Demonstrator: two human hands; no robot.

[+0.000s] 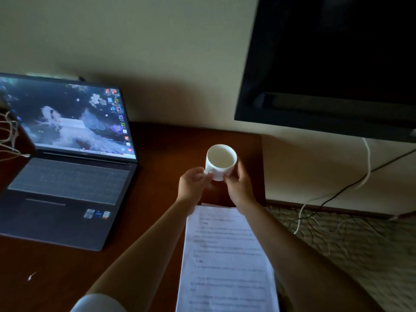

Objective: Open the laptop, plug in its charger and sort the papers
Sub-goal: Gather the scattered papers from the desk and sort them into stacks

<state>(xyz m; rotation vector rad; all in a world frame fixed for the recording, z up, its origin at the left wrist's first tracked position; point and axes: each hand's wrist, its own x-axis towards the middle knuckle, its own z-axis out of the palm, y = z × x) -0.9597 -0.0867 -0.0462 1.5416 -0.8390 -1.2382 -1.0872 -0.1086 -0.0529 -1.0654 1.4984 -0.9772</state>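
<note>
Papers (pixel 227 255) text blurred; laptop (pixel 67 176) cut off left.

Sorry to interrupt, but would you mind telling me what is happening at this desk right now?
A person holds a white mug in both hands over the far right part of the desk: the left hand pinches the handle, the right hand wraps the side. The laptop on the left is already open with its screen lit, and a cable runs to its left edge. The papers lie in a stack under the forearms.
</note>
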